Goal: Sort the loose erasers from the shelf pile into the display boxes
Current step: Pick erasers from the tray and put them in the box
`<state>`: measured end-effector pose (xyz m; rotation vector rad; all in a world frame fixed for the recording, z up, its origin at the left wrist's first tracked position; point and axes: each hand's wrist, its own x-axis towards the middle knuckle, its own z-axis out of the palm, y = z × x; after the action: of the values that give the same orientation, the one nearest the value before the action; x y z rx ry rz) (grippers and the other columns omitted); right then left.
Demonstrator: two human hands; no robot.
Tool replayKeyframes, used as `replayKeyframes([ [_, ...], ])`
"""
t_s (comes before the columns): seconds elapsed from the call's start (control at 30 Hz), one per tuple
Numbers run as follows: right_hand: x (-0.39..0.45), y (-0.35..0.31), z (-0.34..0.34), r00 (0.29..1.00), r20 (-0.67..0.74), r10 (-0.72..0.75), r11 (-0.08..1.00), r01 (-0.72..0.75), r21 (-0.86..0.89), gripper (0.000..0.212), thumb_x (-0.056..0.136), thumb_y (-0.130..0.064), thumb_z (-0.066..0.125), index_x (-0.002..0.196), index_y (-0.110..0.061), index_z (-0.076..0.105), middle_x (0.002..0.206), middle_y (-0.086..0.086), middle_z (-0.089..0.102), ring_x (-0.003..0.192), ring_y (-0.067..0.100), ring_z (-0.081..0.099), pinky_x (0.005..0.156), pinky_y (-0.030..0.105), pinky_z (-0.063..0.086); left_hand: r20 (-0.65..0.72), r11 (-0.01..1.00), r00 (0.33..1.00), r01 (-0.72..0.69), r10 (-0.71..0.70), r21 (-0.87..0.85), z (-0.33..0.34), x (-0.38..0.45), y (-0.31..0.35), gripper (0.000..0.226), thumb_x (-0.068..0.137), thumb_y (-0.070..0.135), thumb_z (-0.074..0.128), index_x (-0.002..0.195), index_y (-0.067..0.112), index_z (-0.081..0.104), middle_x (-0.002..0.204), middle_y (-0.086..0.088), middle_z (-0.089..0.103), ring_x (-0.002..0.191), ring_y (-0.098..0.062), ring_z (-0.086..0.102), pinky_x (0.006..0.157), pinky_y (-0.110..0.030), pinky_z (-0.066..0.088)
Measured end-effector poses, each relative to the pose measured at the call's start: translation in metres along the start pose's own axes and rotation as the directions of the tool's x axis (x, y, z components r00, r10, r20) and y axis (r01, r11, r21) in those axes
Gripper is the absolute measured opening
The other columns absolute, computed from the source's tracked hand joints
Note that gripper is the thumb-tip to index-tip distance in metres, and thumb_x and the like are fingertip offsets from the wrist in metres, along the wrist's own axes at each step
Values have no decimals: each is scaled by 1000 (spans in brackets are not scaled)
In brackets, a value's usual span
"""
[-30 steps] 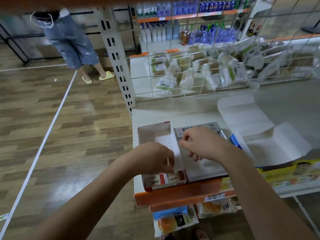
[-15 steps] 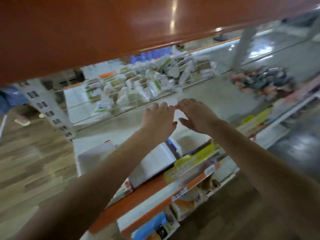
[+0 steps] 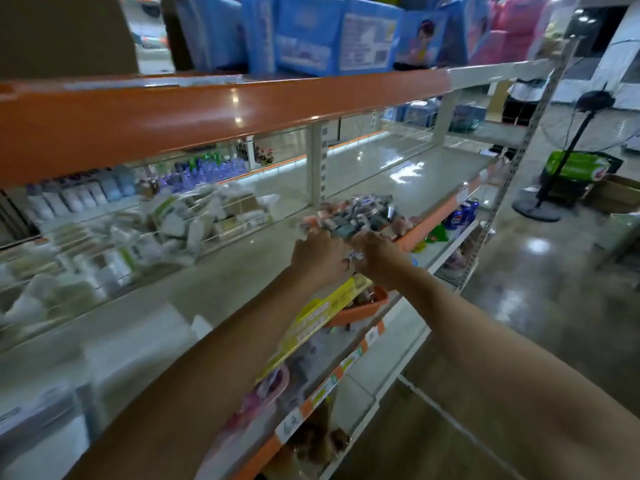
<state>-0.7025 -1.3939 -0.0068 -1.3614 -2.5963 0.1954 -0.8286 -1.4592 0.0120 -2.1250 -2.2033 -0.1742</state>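
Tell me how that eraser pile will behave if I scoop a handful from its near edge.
The eraser pile looks like many small, separate wrapped blocks, so it will probably shift and spill rather than lift as one. The pieces seem light and stiff. It sits by the shelf's orange lip, so stray ones might slide off.

Glossy orange shelf edge; smooth shelf surface; polished, reflective floor.

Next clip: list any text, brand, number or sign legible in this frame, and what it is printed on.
None reads.
Blue packs on the top shelf: print blurred.
Price tags on the shelf edge: too small.
Yellow strip: print smeared.
Eraser pile at the hands: wrappers blurred.
Blue cans: unreadable.
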Motion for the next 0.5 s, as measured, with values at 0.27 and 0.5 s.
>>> replayKeyframes([
  [0.27,42,88,3,995,54,84,996,-85,10,32,93,-19,50,123,-9,53,131,12,48,116,30,49,93,41,44,7,997,1000,25,-24,-69,44,91,34,27,91,30,47,104,10,60,109,-12,62,103,-31,56,70,-32,40],
  [0.5,89,117,24,989,95,114,991,-107,-80,49,95,-39,47,133,-8,43,138,11,40,130,29,34,101,42,41,-27,985,988,152,-154,-79,87,147,22,26,88,38,55,96,13,59,97,-9,64,94,-25,57,69,-32,38],
])
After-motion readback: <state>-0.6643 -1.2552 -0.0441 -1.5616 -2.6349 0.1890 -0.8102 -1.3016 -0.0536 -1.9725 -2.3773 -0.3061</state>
